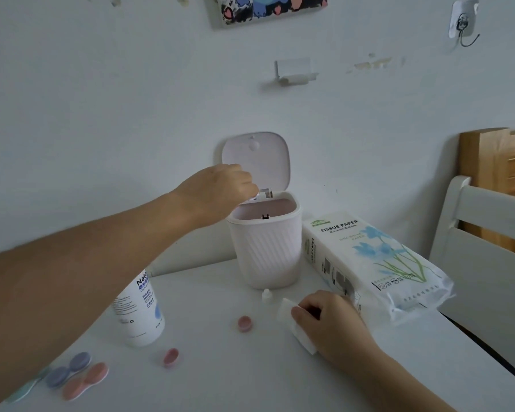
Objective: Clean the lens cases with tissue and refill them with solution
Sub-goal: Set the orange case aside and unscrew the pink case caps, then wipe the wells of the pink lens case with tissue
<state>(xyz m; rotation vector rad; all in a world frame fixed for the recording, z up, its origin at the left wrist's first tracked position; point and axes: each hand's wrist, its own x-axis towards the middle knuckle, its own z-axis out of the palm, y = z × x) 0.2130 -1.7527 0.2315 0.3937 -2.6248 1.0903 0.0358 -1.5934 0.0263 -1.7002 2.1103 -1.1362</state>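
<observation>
My left hand reaches over the open mouth of a pale pink desk bin. Its fingers curl round a small pale piece that is mostly hidden. My right hand rests on the table and grips a folded white tissue. Two loose pink caps lie on the table between my arms. At the near left lie a purple lens case, a pink lens case and a green lens case, all capped. The white solution bottle stands under my left forearm.
The bin's lid stands up against the wall. A tissue paper pack lies right of the bin. A small white bottle cap sits in front of the bin. A white chair stands at the table's right edge.
</observation>
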